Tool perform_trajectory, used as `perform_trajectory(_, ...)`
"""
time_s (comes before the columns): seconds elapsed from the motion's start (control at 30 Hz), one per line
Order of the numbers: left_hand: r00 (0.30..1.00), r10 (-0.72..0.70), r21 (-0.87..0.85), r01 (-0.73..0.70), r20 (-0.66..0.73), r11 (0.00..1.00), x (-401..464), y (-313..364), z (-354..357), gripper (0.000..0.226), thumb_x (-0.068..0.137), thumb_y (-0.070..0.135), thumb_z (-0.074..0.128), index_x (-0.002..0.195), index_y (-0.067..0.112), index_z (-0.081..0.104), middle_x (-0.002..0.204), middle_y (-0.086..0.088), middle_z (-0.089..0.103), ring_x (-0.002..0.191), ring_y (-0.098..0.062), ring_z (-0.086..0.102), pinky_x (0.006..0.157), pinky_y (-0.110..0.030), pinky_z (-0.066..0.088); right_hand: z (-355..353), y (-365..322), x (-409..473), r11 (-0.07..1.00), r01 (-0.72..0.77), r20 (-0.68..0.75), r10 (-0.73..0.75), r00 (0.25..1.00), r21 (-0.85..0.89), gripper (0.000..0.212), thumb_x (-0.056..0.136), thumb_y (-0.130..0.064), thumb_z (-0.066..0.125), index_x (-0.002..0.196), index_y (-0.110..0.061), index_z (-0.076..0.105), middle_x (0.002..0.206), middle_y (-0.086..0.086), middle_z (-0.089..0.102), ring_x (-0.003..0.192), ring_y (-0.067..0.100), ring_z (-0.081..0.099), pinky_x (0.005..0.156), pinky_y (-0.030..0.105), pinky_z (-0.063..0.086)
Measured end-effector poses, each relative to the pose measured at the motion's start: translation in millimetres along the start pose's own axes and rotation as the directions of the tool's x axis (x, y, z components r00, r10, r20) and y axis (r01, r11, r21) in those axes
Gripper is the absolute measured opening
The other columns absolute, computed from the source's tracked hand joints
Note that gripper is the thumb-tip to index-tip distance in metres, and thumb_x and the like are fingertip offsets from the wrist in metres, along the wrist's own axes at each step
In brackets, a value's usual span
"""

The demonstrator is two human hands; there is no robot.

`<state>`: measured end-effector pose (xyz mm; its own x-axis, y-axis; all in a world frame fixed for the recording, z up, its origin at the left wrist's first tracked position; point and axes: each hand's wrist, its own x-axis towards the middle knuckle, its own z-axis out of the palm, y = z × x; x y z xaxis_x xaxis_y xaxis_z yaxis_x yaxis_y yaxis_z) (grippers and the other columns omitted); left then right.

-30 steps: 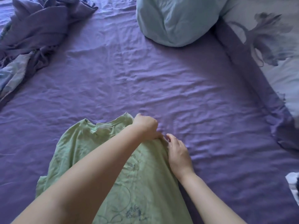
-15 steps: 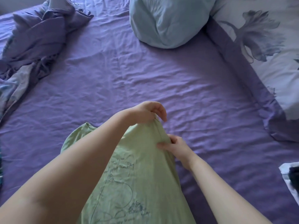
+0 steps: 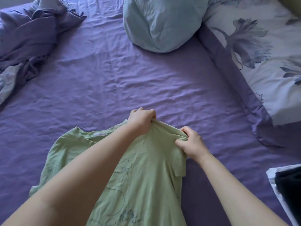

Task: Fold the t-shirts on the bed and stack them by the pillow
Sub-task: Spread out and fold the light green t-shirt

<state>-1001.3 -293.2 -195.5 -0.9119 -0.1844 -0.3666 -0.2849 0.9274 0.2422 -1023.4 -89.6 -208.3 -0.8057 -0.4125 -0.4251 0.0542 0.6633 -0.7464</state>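
Note:
A light green t-shirt (image 3: 146,173) with a dark line drawing on it lies on the purple bed sheet (image 3: 146,82), near the front. My left hand (image 3: 140,120) grips the shirt's top edge by the shoulder, fingers curled round the cloth. My right hand (image 3: 190,142) pinches the same edge a little to the right, at the sleeve, and the cloth is stretched and lifted between the two hands. My left forearm covers the shirt's middle. A light blue pillow (image 3: 162,23) sits at the far side of the bed.
A crumpled purple duvet (image 3: 31,39) is heaped at the far left. A white pillow with blue flowers (image 3: 260,51) lies along the right. White and dark fabric (image 3: 286,191) shows at the lower right edge.
Both hands have lifted the shirt's right shoulder edge off the sheet. My right hand slid out to the right along it, so the cloth is now pulled taut between them.

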Motion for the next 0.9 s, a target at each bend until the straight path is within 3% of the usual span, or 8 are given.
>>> perform_trajectory(0.2, 0.997, -0.005, 0.02, 0.007, -0.076, 1.0, 9.6, 19.1, 22.6, 0.049, 0.086, 0.007, 0.046, 0.13, 0.027, 0.05, 0.133, 0.001, 0.052, 0.129, -0.024, 0.036, 0.101, -0.034, 0.031, -7.9, 32.1, 10.3, 0.95, 0.006, -0.27, 0.082, 0.959, 0.311, 0.028, 0.083, 0.001, 0.059, 0.102, -0.019, 0.056, 0.091, -0.003, 0.065, 0.088, 0.013, 0.06, 0.09, 0.034, 0.049)
perform_trajectory(0.3, 0.986, 0.163, 0.074, -0.164, 0.02, 0.984, 11.6, 27.9, 26.5, 0.056, 0.083, 0.008, 0.046, 0.134, 0.031, 0.047, 0.14, 0.01, 0.047, 0.137, -0.019, 0.028, 0.111, -0.036, 0.022, -5.3, 50.5, 8.2, 0.958, -0.118, -0.114, 0.152, 0.982, 0.261, 0.046, 0.079, -0.004, 0.059, 0.124, -0.016, 0.054, 0.117, 0.005, 0.064, 0.11, 0.017, 0.058, 0.101, 0.044, 0.044)
perform_trajectory(0.43, 0.928, 0.325, 0.111, -0.348, 0.184, 0.931, 9.9, 55.0, 35.2, 0.058, 0.081, 0.012, 0.051, 0.134, 0.035, 0.046, 0.135, 0.012, 0.051, 0.136, -0.016, 0.028, 0.112, -0.038, 0.021, -3.3, 46.6, -1.1, 0.991, -0.094, 0.07, 0.087, 0.994, 0.098, 0.076, 0.055, -0.04, 0.059, 0.13, -0.028, 0.051, 0.11, 0.004, 0.065, 0.106, 0.018, 0.058, 0.098, 0.038, 0.045)
perform_trajectory(0.5, 0.916, 0.37, 0.158, -0.393, 0.153, 0.906, 11.1, 65.8, 37.6, 0.038, 0.084, 0.024, 0.055, 0.121, 0.033, 0.056, 0.119, 0.009, 0.06, 0.123, -0.018, 0.041, 0.1, -0.032, 0.029, -5.2, 44.1, -3.0, 0.998, -0.06, 0.078, 0.058, 0.995, 0.033, 0.061, 0.053, -0.044, 0.055, 0.111, -0.027, 0.063, 0.09, 0.005, 0.067, 0.087, 0.02, 0.06, 0.083, 0.036, 0.048)
perform_trajectory(0.6, 0.952, 0.297, 0.182, -0.306, 0.074, 0.935, 16.6, 66.8, 29.5, 0.024, 0.089, 0.03, 0.053, 0.11, 0.026, 0.063, 0.112, 0.005, 0.06, 0.116, -0.021, 0.044, 0.088, -0.029, 0.034, -16.4, 33.8, -3.1, 0.99, -0.067, 0.014, 0.066, 0.998, 0.126, 0.004, 0.074, -0.022, 0.061, 0.077, -0.023, 0.063, 0.075, 0.002, 0.061, 0.067, 0.015, 0.053, 0.069, 0.031, 0.045)
perform_trajectory(0.67, 0.975, 0.218, 0.133, -0.223, 0.052, 0.966, 19.9, 63.1, 21.1, 0.025, 0.089, 0.034, 0.055, 0.11, 0.025, 0.064, 0.112, 0.005, 0.06, 0.117, -0.022, 0.042, 0.088, -0.031, 0.034, -23.8, 33.3, 0.8, 0.979, -0.075, -0.015, 0.08, 0.997, 0.191, 0.013, 0.083, -0.011, 0.055, 0.077, -0.021, 0.061, 0.086, 0.003, 0.059, 0.075, 0.016, 0.054, 0.072, 0.031, 0.045)
perform_trajectory(0.8, 0.989, 0.14, 0.039, -0.142, 0.054, 0.989, 23.6, 63.0, 16.7, 0.024, 0.092, 0.035, 0.053, 0.112, 0.025, 0.064, 0.116, 0.008, 0.063, 0.116, -0.022, 0.043, 0.09, -0.032, 0.032, -35.4, 32.1, 4.3, 0.996, -0.071, -0.156, 0.08, 0.985, 0.059, 0.015, 0.092, -0.013, 0.049, 0.102, -0.011, 0.059, 0.091, 0.003, 0.06, 0.09, 0.025, 0.054, 0.067, 0.027, 0.031)
perform_trajectory(0.9, 0.995, 0.094, 0.028, -0.095, 0.032, 0.995, 24.3, 69.8, 25.9, 0.023, 0.093, 0.034, 0.052, 0.111, 0.025, 0.064, 0.116, 0.005, 0.064, 0.115, -0.023, 0.044, 0.09, -0.034, 0.034, -39.6, 37.4, 3.7, 0.996, -0.061, -0.296, 0.078, 0.952, 0.067, 0.011, 0.089, -0.015, 0.057, 0.099, -0.012, 0.06, 0.091, 0.003, 0.063, 0.086, 0.023, 0.057, 0.073, 0.029, 0.038)
